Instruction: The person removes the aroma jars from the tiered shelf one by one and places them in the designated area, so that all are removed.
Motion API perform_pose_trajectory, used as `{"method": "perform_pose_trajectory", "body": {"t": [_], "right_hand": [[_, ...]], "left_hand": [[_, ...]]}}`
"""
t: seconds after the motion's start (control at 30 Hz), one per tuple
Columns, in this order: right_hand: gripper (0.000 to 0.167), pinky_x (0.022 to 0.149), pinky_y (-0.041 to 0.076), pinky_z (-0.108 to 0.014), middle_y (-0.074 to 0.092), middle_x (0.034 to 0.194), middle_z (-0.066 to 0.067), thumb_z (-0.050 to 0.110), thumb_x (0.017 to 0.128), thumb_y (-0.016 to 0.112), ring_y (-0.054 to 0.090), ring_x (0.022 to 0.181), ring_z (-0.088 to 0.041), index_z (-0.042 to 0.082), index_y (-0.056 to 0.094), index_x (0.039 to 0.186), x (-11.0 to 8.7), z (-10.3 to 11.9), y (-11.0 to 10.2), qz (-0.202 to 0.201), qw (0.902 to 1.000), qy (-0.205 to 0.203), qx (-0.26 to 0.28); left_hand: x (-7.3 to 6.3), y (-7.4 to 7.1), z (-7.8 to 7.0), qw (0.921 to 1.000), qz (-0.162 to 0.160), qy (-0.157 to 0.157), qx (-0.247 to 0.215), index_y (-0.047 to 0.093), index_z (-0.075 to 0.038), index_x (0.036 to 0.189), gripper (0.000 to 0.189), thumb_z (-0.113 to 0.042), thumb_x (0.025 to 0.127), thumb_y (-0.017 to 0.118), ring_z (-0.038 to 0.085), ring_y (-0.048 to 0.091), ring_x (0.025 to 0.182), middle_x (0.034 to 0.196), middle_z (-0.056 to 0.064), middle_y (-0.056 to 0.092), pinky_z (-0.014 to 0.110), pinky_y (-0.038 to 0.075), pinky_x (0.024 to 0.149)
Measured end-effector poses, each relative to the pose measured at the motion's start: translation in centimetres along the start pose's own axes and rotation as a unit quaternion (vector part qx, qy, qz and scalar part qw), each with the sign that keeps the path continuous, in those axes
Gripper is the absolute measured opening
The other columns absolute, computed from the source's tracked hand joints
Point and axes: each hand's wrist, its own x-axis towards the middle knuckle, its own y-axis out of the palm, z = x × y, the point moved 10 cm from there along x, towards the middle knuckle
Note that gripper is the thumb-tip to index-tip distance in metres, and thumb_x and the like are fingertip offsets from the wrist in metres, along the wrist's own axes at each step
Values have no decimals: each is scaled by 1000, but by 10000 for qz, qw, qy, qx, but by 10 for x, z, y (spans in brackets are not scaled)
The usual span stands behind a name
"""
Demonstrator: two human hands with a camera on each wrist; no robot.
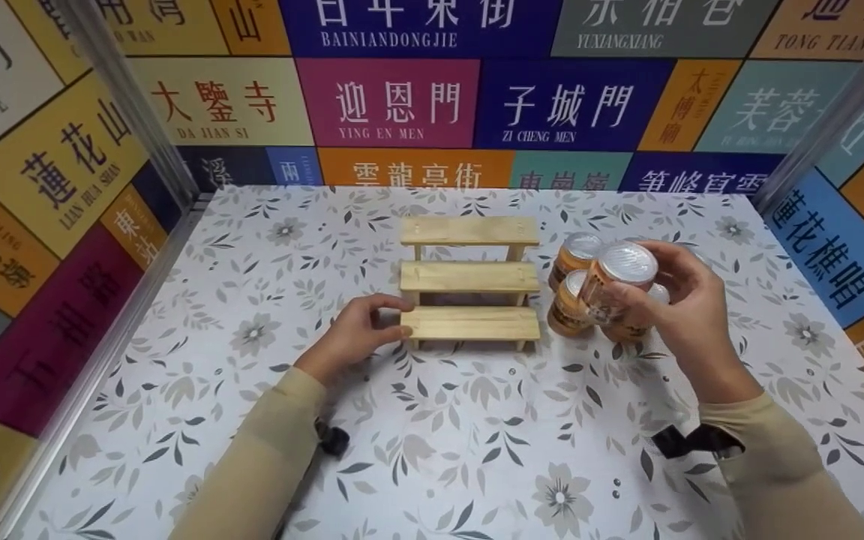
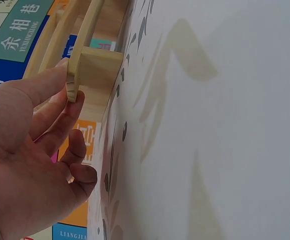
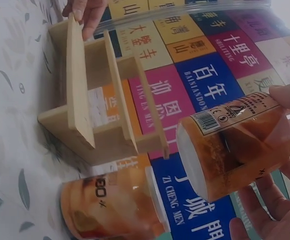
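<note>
A three-tier wooden step rack [image 1: 469, 277] stands on the table. My left hand [image 1: 353, 334] pinches the left end of its lowest board, and the left wrist view shows fingertips on both faces of that board [image 2: 74, 75]. To the right of the rack, my right hand [image 1: 691, 315] grips an orange can [image 1: 623, 262] with a silvery top, raised above other cans. The right wrist view shows the barcode and printed label on this held can [image 3: 240, 145]. Similar orange cans [image 1: 571, 311] stand close together below and beside it; my right hand partly hides some.
A white floral cloth [image 1: 432, 450] covers the table. Panels of colourful printed signs [image 1: 391, 105] rise along the back and both sides, with clear edging [image 1: 139, 105] at the left corner. Another can [image 3: 112, 205] stands near the rack's right end in the right wrist view.
</note>
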Motion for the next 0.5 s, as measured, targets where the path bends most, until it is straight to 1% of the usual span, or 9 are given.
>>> {"method": "perform_pose_trajectory", "body": {"t": [0.1,0.23,0.37,0.43,0.5], "right_hand": [[52,96,45,-19,66,124,0,5,85,84,60,114,-16,6,64,133,2,-2,-12,-133,9999,62,-26],[53,92,46,-19,65,123,2,7,85,84,59,114,-15,9,64,133,4,-5,-29,-333,9992,199,-62],[51,92,44,-18,66,120,3,2,84,83,59,112,-13,7,66,131,6,-8,-45,-510,9983,231,142],[49,93,45,-17,66,119,4,1,84,83,60,111,-11,7,66,130,6,-10,-52,-545,9981,245,167],[50,93,45,-15,66,118,4,0,84,83,60,111,-11,6,66,130,7,-13,-58,-565,9976,283,273]], "left_hand": [[1,0,0,10000,-7,29,0,73,-19,124,35,-18,90,82,22,54,95,122,2,69,33,42,83],[0,0,1,10000,-13,-11,10,73,-20,123,35,-19,90,82,20,53,92,118,2,69,32,43,80],[0,1,-1,9999,42,142,32,74,-18,123,33,-17,91,81,21,52,91,123,2,69,33,42,81],[0,1,-3,9998,60,197,39,74,-17,123,33,-16,91,81,23,52,94,127,2,69,34,42,83],[1,0,-3,9998,48,173,44,74,-18,122,32,-16,91,81,25,54,99,129,2,69,34,42,87]]}}
